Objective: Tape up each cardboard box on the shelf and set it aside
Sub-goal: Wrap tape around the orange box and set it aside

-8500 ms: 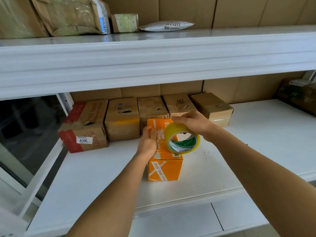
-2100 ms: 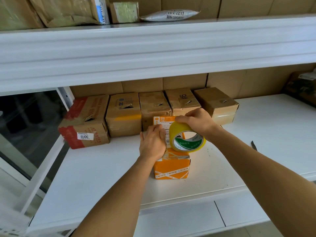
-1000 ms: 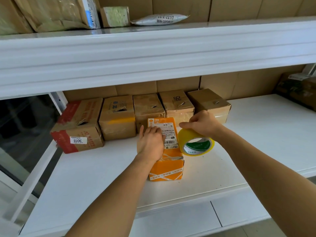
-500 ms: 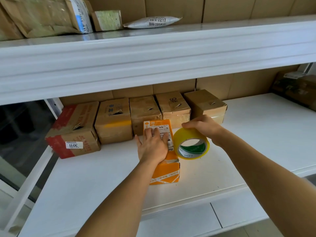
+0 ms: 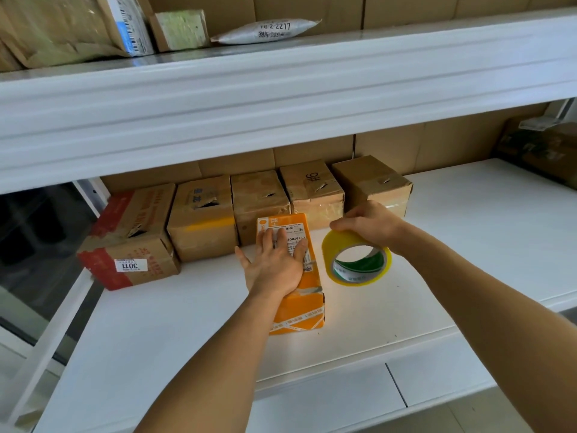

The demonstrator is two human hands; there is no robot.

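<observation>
Your left hand (image 5: 276, 264) lies flat on top of the orange box (image 5: 295, 295), fingers straight and a little spread over its shipping label (image 5: 288, 234), pressing it down on the white shelf (image 5: 468, 245). The orange box lies lengthwise in front of the row of brown boxes (image 5: 260, 198), its far end close to them, and nearer to the front edge of the shelf than they are. Your right hand (image 5: 368, 223) is just to the right of the orange box and holds the yellow tape roll (image 5: 356, 260) from above, fingers curled over its upper rim; the roll stands on its edge and tilts, and I cannot tell if its lower rim touches the shelf. I see no strip of tape running from the roll to the orange box. This box looks small and, I think, light, so it can slide on the smooth shelf when you pull tape across it; keep the flat hand on it. The cardboard seems stiff enough, but the tape bands already on it make the surface glossy and slippery, so I would take it by its two long sides, not by the top. Behind it, the brown boxes show torn holes in their tops, so their lids may be soft.
</observation>
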